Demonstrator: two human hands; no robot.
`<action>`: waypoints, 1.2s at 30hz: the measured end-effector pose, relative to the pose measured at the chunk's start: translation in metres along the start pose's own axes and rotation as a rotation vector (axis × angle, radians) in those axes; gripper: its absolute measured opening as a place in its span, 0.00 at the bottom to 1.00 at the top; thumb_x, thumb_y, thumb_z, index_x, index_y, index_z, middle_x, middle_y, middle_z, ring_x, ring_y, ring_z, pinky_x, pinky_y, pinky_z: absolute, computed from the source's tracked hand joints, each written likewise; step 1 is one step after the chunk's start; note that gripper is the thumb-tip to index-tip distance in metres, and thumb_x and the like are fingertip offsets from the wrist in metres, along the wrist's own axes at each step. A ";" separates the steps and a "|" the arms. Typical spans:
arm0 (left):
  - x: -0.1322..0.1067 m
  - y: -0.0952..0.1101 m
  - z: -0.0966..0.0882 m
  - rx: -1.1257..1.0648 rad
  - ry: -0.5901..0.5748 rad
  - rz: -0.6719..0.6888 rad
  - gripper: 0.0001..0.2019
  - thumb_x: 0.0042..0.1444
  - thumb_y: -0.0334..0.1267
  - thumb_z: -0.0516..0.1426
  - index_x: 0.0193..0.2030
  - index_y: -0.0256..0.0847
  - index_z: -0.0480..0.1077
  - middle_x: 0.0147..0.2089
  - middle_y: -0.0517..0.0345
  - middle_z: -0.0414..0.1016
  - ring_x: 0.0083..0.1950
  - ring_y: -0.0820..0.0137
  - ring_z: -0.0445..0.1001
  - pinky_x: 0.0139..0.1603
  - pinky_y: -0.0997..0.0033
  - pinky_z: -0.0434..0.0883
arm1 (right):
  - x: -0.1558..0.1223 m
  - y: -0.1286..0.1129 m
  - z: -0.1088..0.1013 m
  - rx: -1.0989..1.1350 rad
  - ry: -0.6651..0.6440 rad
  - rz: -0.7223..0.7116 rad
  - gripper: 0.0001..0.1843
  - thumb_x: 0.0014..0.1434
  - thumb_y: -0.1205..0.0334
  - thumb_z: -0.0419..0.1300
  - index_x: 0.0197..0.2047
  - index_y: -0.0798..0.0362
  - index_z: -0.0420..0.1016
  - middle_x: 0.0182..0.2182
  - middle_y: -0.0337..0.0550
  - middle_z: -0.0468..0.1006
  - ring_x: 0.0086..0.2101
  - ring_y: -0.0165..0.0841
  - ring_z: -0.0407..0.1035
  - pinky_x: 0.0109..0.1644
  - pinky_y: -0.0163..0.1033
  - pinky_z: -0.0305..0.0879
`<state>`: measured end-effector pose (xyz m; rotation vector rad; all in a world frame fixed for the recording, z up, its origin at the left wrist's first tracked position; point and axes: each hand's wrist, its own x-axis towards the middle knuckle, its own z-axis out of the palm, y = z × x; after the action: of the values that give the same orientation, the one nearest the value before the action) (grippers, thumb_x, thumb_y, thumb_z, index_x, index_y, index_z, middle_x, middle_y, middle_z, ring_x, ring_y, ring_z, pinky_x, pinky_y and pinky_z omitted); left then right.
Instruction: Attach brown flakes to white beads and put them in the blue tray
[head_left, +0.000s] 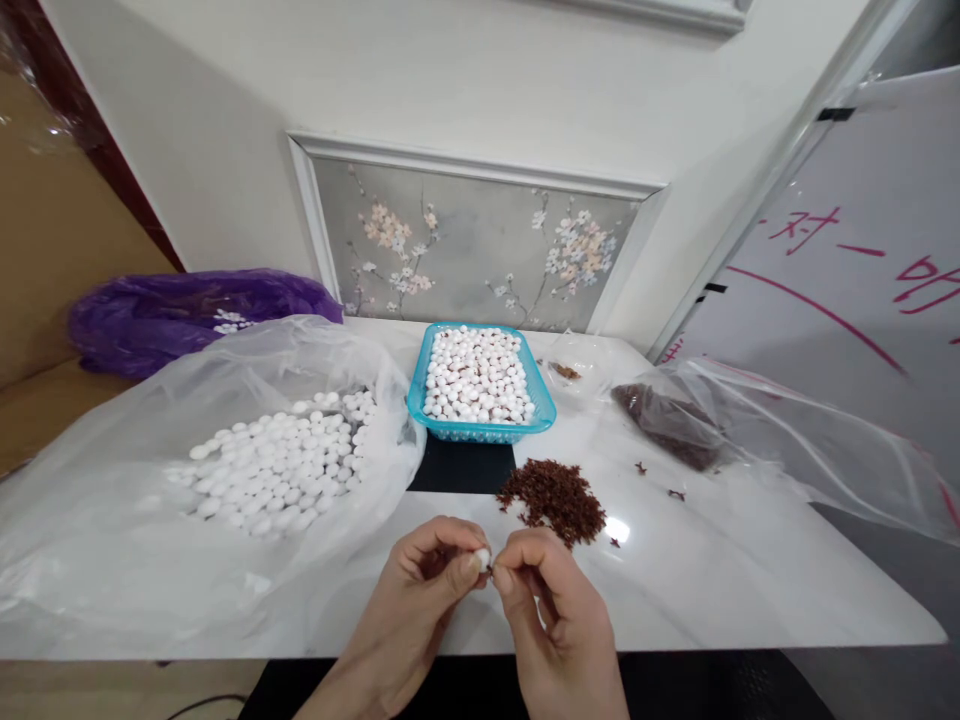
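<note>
My left hand (424, 580) pinches a small white bead (481, 558) between thumb and fingers, just above the table's front edge. My right hand (536, 595) meets it from the right, fingers pinched on a tiny dark brown piece pressed against the bead. Just behind my hands lies a loose pile of brown bits (553, 497). A blue basket (544, 405) full of white beads stands further back. To the left, an open clear bag (112, 520) holds many more white beads (277, 470).
A clear zip bag (787, 440) with brown bits lies at the right, a small clear bag (577, 362) behind the basket. A purple bag (172, 310) sits at the back left. A whiteboard (862, 270) leans at the right. The white table (712, 590) ends close to me.
</note>
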<state>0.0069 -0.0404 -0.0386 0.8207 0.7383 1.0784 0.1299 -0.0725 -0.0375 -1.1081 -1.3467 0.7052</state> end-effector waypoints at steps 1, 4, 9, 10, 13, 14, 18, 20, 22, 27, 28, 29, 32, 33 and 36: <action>0.000 0.000 0.000 0.000 -0.001 0.004 0.01 0.49 0.34 0.63 0.29 0.42 0.75 0.33 0.61 0.70 0.35 0.75 0.65 0.40 0.77 0.64 | 0.000 0.000 0.000 0.004 -0.002 -0.001 0.06 0.61 0.64 0.53 0.31 0.51 0.66 0.27 0.37 0.65 0.28 0.29 0.62 0.31 0.34 0.61; 0.000 0.000 0.001 0.004 0.001 0.020 0.01 0.48 0.33 0.63 0.29 0.42 0.75 0.33 0.62 0.71 0.35 0.75 0.66 0.40 0.77 0.64 | 0.000 0.001 0.000 0.013 -0.003 -0.002 0.07 0.61 0.64 0.53 0.30 0.51 0.66 0.27 0.37 0.65 0.28 0.29 0.63 0.31 0.34 0.60; -0.001 0.000 0.001 0.007 -0.001 0.033 0.01 0.48 0.33 0.63 0.28 0.43 0.75 0.33 0.62 0.70 0.35 0.75 0.66 0.40 0.77 0.64 | 0.000 0.004 0.001 0.008 0.004 -0.004 0.07 0.61 0.64 0.53 0.31 0.51 0.66 0.27 0.37 0.66 0.28 0.30 0.63 0.31 0.34 0.60; -0.001 0.000 0.001 0.009 0.000 0.033 0.01 0.48 0.33 0.63 0.28 0.43 0.75 0.33 0.62 0.70 0.35 0.75 0.66 0.40 0.77 0.64 | 0.000 0.004 0.002 0.006 0.004 -0.007 0.06 0.61 0.64 0.53 0.31 0.51 0.66 0.27 0.37 0.66 0.28 0.30 0.63 0.31 0.34 0.60; -0.002 0.000 0.001 0.014 0.001 0.037 0.02 0.49 0.32 0.63 0.28 0.43 0.75 0.33 0.62 0.70 0.36 0.75 0.66 0.40 0.77 0.64 | 0.000 0.005 0.003 -0.003 0.006 -0.018 0.08 0.61 0.64 0.52 0.30 0.51 0.66 0.27 0.37 0.66 0.28 0.30 0.63 0.31 0.34 0.60; -0.001 0.000 0.001 0.015 0.003 0.044 0.02 0.48 0.32 0.63 0.28 0.43 0.75 0.33 0.62 0.70 0.36 0.75 0.67 0.40 0.77 0.64 | 0.001 0.005 0.003 -0.006 0.009 -0.014 0.08 0.61 0.63 0.52 0.30 0.51 0.65 0.27 0.37 0.66 0.28 0.30 0.63 0.31 0.34 0.60; -0.001 0.000 0.001 0.022 0.013 0.055 0.02 0.48 0.31 0.63 0.27 0.42 0.75 0.33 0.61 0.71 0.36 0.73 0.68 0.41 0.75 0.65 | 0.000 0.001 0.004 -0.015 0.019 0.068 0.07 0.61 0.61 0.52 0.31 0.51 0.64 0.26 0.37 0.66 0.28 0.29 0.63 0.32 0.33 0.61; -0.001 0.000 0.001 0.034 0.012 0.056 0.03 0.47 0.31 0.63 0.26 0.42 0.75 0.33 0.60 0.71 0.37 0.73 0.68 0.41 0.75 0.65 | 0.000 -0.001 0.002 -0.035 0.008 0.123 0.07 0.61 0.60 0.53 0.32 0.51 0.63 0.25 0.36 0.65 0.27 0.28 0.62 0.31 0.33 0.61; -0.001 0.001 0.002 0.049 0.021 0.058 0.03 0.47 0.31 0.64 0.26 0.41 0.75 0.32 0.60 0.71 0.37 0.73 0.68 0.41 0.76 0.65 | 0.001 -0.002 0.001 -0.061 -0.003 0.147 0.07 0.61 0.59 0.52 0.31 0.51 0.62 0.25 0.35 0.65 0.26 0.28 0.61 0.30 0.33 0.60; 0.000 0.001 0.004 0.074 0.058 0.048 0.02 0.45 0.32 0.65 0.25 0.40 0.76 0.31 0.60 0.72 0.36 0.72 0.69 0.41 0.76 0.66 | 0.003 -0.004 0.001 -0.102 -0.043 0.152 0.08 0.61 0.59 0.51 0.30 0.50 0.60 0.25 0.35 0.64 0.26 0.29 0.61 0.31 0.33 0.60; 0.001 0.001 0.004 0.068 0.071 0.036 0.02 0.45 0.33 0.65 0.26 0.40 0.76 0.31 0.60 0.73 0.36 0.73 0.69 0.41 0.76 0.66 | 0.004 -0.005 0.002 -0.095 -0.050 0.156 0.08 0.61 0.59 0.51 0.30 0.50 0.60 0.25 0.35 0.64 0.27 0.29 0.61 0.32 0.33 0.61; 0.001 0.001 0.004 0.055 0.088 0.016 0.02 0.45 0.34 0.65 0.27 0.40 0.76 0.31 0.60 0.73 0.35 0.73 0.69 0.40 0.76 0.67 | 0.005 -0.005 0.002 -0.073 -0.055 0.158 0.08 0.61 0.59 0.51 0.30 0.50 0.60 0.25 0.35 0.65 0.27 0.29 0.62 0.32 0.33 0.61; 0.003 0.002 0.004 -0.010 0.116 -0.074 0.04 0.47 0.36 0.64 0.30 0.40 0.77 0.27 0.60 0.73 0.30 0.76 0.67 0.36 0.78 0.68 | 0.008 -0.004 -0.001 0.017 -0.042 0.149 0.08 0.62 0.57 0.52 0.33 0.51 0.64 0.27 0.36 0.68 0.29 0.29 0.66 0.33 0.32 0.64; 0.003 0.002 0.004 -0.030 0.120 -0.097 0.05 0.48 0.37 0.64 0.30 0.39 0.77 0.27 0.60 0.73 0.29 0.77 0.67 0.35 0.79 0.68 | 0.008 -0.002 -0.004 0.021 -0.024 0.146 0.08 0.62 0.57 0.51 0.35 0.51 0.65 0.27 0.37 0.69 0.29 0.30 0.67 0.34 0.32 0.65; 0.002 0.005 0.004 -0.069 0.130 -0.124 0.08 0.45 0.40 0.65 0.31 0.38 0.77 0.29 0.59 0.73 0.31 0.76 0.69 0.37 0.79 0.69 | 0.009 0.012 -0.029 -0.091 0.066 0.142 0.09 0.63 0.56 0.51 0.40 0.51 0.67 0.26 0.38 0.72 0.30 0.31 0.69 0.33 0.32 0.66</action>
<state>0.0082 -0.0381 -0.0325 0.6422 0.8459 1.0462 0.1613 -0.0664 -0.0416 -1.2989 -1.2633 0.7098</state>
